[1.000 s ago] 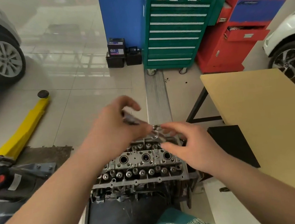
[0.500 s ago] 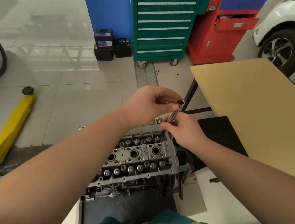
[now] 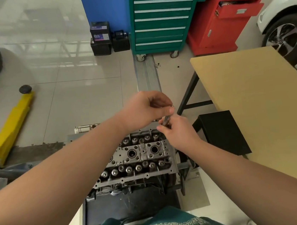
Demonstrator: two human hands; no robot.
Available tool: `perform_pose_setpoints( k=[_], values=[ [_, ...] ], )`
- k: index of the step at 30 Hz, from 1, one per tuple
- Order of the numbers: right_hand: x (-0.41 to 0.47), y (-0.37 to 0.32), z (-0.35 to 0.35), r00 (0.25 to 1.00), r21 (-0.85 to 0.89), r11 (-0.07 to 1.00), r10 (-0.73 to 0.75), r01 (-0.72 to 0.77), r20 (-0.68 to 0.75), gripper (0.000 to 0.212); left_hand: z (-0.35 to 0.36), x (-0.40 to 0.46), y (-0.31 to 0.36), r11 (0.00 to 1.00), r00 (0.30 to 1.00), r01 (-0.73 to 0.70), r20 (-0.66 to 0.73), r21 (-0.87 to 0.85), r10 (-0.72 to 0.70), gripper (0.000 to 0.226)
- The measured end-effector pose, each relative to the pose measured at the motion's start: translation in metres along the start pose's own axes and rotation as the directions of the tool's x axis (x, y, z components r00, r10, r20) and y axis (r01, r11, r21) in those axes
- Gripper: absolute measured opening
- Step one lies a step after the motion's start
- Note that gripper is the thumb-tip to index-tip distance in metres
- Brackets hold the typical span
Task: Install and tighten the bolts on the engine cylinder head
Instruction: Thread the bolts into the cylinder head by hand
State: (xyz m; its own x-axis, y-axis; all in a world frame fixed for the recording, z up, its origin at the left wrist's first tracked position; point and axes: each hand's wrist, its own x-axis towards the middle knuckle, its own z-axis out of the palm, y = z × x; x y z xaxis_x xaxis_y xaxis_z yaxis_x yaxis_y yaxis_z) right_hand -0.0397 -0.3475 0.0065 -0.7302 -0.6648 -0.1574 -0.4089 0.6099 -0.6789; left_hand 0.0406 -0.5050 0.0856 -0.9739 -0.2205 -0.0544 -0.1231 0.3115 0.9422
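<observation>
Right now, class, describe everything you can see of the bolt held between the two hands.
The bolt is a slim, dark metal rod, tilted, with its upper end toward the left hand and its lower end toward the right hand. Left fingertips pinch the top, where a small dark head shows; right fingers grip the lower shank. It hangs in the air above the far right corner of the cylinder head, not yet seated. Threads are too blurred to make out.

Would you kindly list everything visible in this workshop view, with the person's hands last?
cylinder head: one, grey metal, bottom centre on stand
bolt: one, dark, held above the head's far right corner
tool cabinet: one, green, top centre
red cabinet: one, top right
table: one, tan, right
floor jack: one, yellow, left
batteries: several, black, beside blue panel
car wheels: two, far edges
left hand: pinches bolt top
right hand: grips bolt shank
</observation>
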Motion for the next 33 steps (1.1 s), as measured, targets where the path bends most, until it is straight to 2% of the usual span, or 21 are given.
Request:
perform_pose_setpoints(
  k=[5, 12, 15, 22, 26, 31, 33],
  values=[
    [-0.007, 0.000, 0.000, 0.995, -0.027, 0.998, -0.056, 0.054, -0.078, 0.010, -0.001, -0.001, 0.004, 0.996, 1.000, -0.005, 0.014, -0.092, 0.007, 0.018],
    [-0.010, 0.004, 0.000, 0.997, -0.042, 0.998, -0.043, 0.040, -0.069, 0.008, 0.006, 0.000, 0.007, 0.997, 0.998, 0.054, 0.016, -0.055, -0.053, 0.016],
    [-0.008, 0.003, 0.000, 0.998, -0.050, 0.997, -0.052, 0.051, -0.028, 0.007, 0.004, 0.000, 0.009, 0.998, 0.998, 0.061, 0.025, 0.021, -0.062, 0.020],
    [-0.001, 0.008, -0.005, 0.988, -0.086, 0.992, -0.082, 0.093, 0.128, 0.018, 0.006, -0.011, 0.004, 0.999, 0.980, 0.043, 0.197, -0.005, -0.041, 0.029],
    [-0.007, 0.007, -0.004, 0.994, -0.046, 0.997, -0.058, 0.062, 0.090, 0.012, 0.009, -0.013, 0.001, 0.995, 0.982, 0.050, 0.187, -0.087, -0.033, 0.029],
    [-0.015, 0.004, -0.002, 0.999, 0.011, 0.999, -0.035, 0.035, -0.008, 0.007, 0.005, -0.009, 0.001, 0.999, 0.986, 0.033, 0.162, -0.003, -0.032, 0.019],
    [-0.019, 0.002, -0.005, 0.999, 0.006, 0.999, -0.033, 0.033, -0.019, 0.016, 0.004, -0.011, 0.002, 0.999, 0.985, 0.032, 0.169, 0.008, -0.033, 0.019]
  ],
)
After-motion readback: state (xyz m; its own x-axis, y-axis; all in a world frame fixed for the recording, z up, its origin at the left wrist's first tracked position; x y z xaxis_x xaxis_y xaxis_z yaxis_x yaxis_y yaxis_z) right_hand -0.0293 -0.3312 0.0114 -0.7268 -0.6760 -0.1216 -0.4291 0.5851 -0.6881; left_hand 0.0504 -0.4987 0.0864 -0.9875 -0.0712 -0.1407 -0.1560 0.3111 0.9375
